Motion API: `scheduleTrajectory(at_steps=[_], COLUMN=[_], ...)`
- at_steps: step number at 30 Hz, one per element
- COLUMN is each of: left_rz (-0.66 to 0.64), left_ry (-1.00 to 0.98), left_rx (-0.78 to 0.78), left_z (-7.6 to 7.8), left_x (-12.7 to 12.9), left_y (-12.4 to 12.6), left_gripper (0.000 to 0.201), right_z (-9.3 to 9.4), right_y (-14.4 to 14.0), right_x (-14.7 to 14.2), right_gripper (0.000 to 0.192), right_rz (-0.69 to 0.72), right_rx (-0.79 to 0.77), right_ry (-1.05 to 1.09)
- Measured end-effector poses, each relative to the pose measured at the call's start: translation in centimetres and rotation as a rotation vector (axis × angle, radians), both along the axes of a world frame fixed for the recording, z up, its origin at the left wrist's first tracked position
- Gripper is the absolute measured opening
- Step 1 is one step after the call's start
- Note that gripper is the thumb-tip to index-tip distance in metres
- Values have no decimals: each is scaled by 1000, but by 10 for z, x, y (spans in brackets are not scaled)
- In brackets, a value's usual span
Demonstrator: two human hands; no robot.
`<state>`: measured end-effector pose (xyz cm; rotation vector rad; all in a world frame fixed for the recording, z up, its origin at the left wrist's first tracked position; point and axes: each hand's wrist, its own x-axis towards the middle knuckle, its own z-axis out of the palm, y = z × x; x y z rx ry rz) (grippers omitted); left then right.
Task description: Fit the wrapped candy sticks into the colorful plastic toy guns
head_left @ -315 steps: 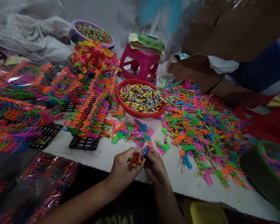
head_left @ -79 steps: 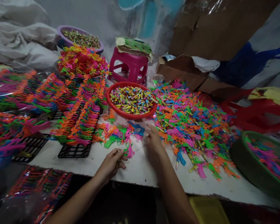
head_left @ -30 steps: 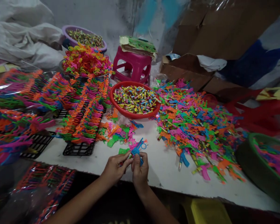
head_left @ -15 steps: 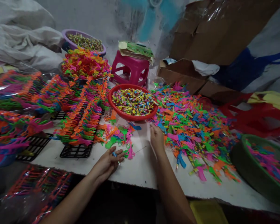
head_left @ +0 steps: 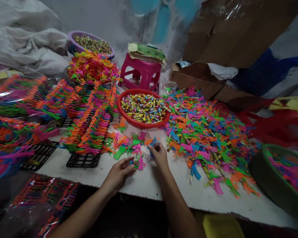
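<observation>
Pinching a blue toy (head_left: 152,144) in my right hand (head_left: 159,154), just nearer me than the red bowl (head_left: 164,120); my left hand (head_left: 119,172) curls closed around small capsules (only a blue tip shows), resting on the table (head_left: 164,185) beside it. The toy looks light, thin and stiff, likely to snap if bent, so I judge the thicker body the best place to grip. One red bowl, one pink stool (head_left: 142,73) behind it, one purple bowl (head_left: 89,41) beyond; loose toys (head_left: 203,132) right of the bowl, too many to count.
</observation>
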<state>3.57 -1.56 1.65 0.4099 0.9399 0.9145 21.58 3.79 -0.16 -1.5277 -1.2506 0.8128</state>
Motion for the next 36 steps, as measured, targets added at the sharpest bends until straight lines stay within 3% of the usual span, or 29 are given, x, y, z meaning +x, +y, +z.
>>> scheduleTrajectory(at_steps=[4,10,18,23,27,30,32,33,36], left_rz=[-30,-75,-92,-120,-199,-262,-231,-199,-126], left_ry=[52,214,231,402,569,577,614,666,916], left_rx=[137,230,253,390,632,666,676,711,919], left_z=[-1,12,15,18,19,15,8,3,-18], left_x=[8,6,6,5,4,6,6,6,2], left_y=[0,-1,-4,-5,-8,-7,-4,-3,0], left_gripper=[51,41,42,34,23,29,38,42,46], right_z=[20,34,36,27,18,21,31,39,67], right_y=[-39,-59,-61,-66,-70,-57,-36,-22,19], right_x=[-28,-54,-53,-53,-63,-49,-15,9,86], right_gripper=[24,21,20,19,20,23,27,30,48], right_rz=[-21,20,9,48,41,99,26,-101,-657], right_rx=[-20,-14,6,18,25,-13,-16,8,153], right_ry=[367,476,437,365,328,244,86,-22,-359])
